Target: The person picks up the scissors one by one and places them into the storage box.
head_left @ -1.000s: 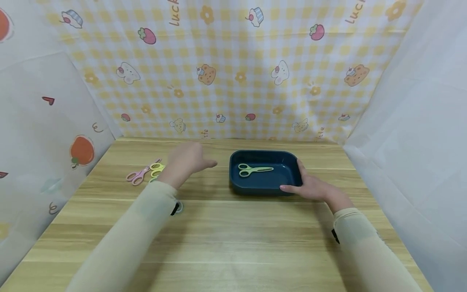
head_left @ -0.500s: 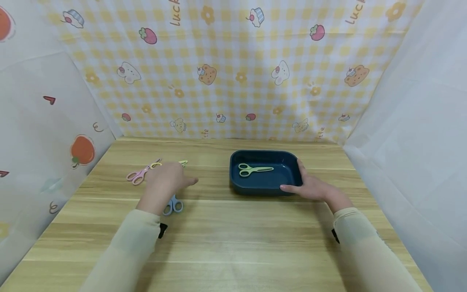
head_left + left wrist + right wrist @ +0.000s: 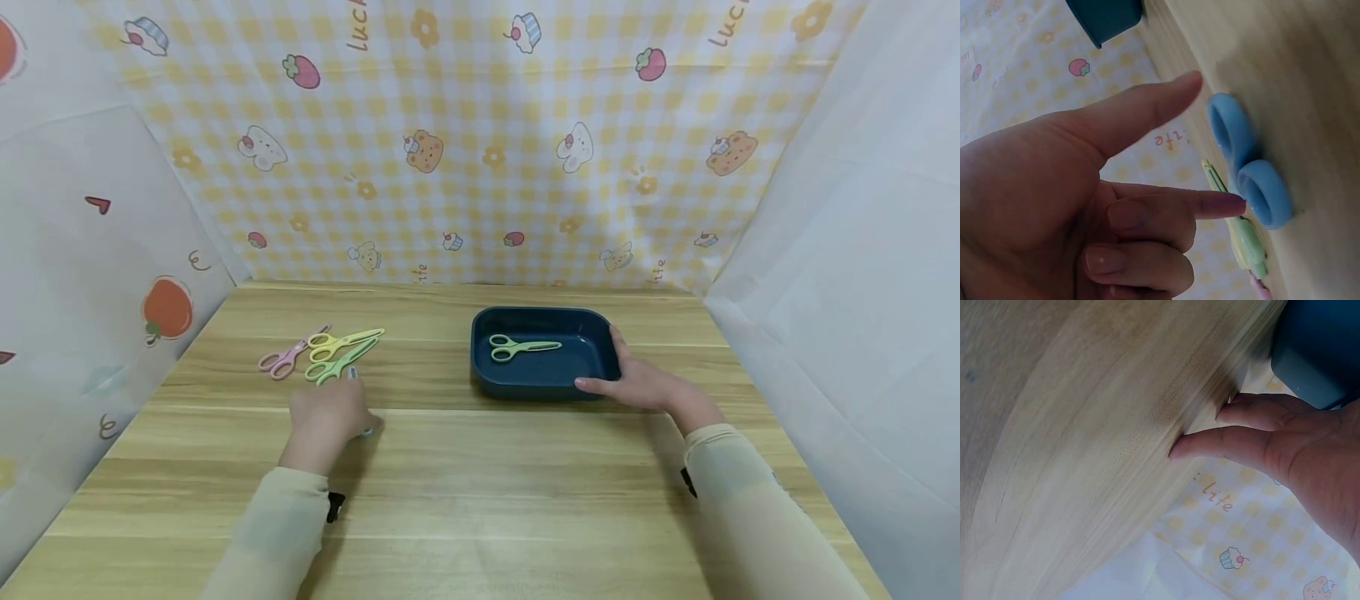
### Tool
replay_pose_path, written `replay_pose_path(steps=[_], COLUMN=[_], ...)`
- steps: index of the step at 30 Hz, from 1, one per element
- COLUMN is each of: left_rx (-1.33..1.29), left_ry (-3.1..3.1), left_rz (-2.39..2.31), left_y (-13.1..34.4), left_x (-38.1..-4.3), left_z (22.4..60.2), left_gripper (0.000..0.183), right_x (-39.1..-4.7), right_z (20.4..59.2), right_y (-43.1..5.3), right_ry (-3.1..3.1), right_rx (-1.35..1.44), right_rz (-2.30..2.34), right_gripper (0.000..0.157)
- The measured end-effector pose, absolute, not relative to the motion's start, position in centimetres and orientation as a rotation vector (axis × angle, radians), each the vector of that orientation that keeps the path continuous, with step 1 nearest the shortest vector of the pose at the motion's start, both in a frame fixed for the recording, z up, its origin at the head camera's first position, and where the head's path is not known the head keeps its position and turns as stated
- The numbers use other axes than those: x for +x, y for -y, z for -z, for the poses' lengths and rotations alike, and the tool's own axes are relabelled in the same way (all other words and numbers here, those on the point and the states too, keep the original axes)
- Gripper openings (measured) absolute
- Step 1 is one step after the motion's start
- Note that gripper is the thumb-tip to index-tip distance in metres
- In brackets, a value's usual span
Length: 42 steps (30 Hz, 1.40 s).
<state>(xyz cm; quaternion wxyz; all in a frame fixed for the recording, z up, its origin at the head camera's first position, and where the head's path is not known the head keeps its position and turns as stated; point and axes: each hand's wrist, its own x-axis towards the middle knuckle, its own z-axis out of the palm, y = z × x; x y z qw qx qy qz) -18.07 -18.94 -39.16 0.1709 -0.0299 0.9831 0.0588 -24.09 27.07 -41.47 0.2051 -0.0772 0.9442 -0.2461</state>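
Observation:
My left hand (image 3: 326, 412) is over a pair of blue scissors (image 3: 1277, 194) lying on the table. In the left wrist view its thumb and index finger stretch out apart, with the index fingertip right at one handle loop; the other fingers are bent. The head view leaves most of these scissors hidden under the hand. My right hand (image 3: 648, 385) rests against the right side of a dark blue box (image 3: 532, 390), thumb along the front wall. Two of its straight fingers (image 3: 1222, 442) reach down to the table. Pale green scissors (image 3: 536, 346) lie inside the box.
Beyond the left hand lie yellow scissors (image 3: 345, 340), light green scissors (image 3: 345, 363) and pink scissors (image 3: 281, 361), close together. A checked cloth (image 3: 487, 183) hangs behind the wooden table (image 3: 480, 492), with white sheets at both sides.
My left hand has moved left and toward me, down to the blue scissors, uncovering the yellow and light green ones. The right hand and the box have stayed in place.

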Motion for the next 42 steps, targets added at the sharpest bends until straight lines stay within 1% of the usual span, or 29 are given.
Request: replay_pose_path(steps=[1,2,5,6,16,19,24,31,37,42], left_rx=[-0.081,-0.077,-0.065,-0.058,0.031,0.048,0.071,0.073,0.011,0.001], left_ry=[-2.793,-2.794,-2.807,-2.815,-2.864,-2.875,-2.883,-2.897,-2.841,-2.815], left_rz=[-0.160,-0.158,-0.168,-0.174,-0.123,-0.090,-0.054,-0.116,-0.198,-0.231], left_y=[18.9,18.9,18.8,18.7,17.8,17.7,17.7,18.5,19.8,20.6], left_x=[-18.0,-18.0,-18.0,-18.0,-19.3,-19.7,-20.1,-20.1,-19.9,-19.7], left_z=[39.3,39.4,39.6,39.6,40.0,40.1,40.0,40.0,39.7,39.8], left_gripper=[0.088,0.080,0.039,0.031,0.014,0.006,0.013,0.012,0.033,0.039], right_x=[-24.1,-24.1,-24.1,-24.1,-24.1,-24.1,-24.1,-24.0,-24.0,-24.0], right_z=[41.5,41.5,41.5,41.5,41.6,41.6,41.5,41.4,41.3,41.3], right_y=[-27.1,-27.0,-27.0,-27.0,-27.0,-27.0,-27.0,-27.0,-27.0,-27.1], right_ry=[-2.632,-2.632,-2.628,-2.627,-2.623,-2.619,-2.620,-2.618,-2.612,-2.608], right_rx=[-0.217,-0.219,-0.217,-0.218,-0.222,-0.223,-0.220,-0.223,-0.230,-0.228], right_rz=[0.684,0.686,0.687,0.687,0.691,0.696,0.692,0.694,0.701,0.706], right_gripper=[0.133,0.133,0.133,0.133,0.134,0.134,0.133,0.132,0.132,0.132])
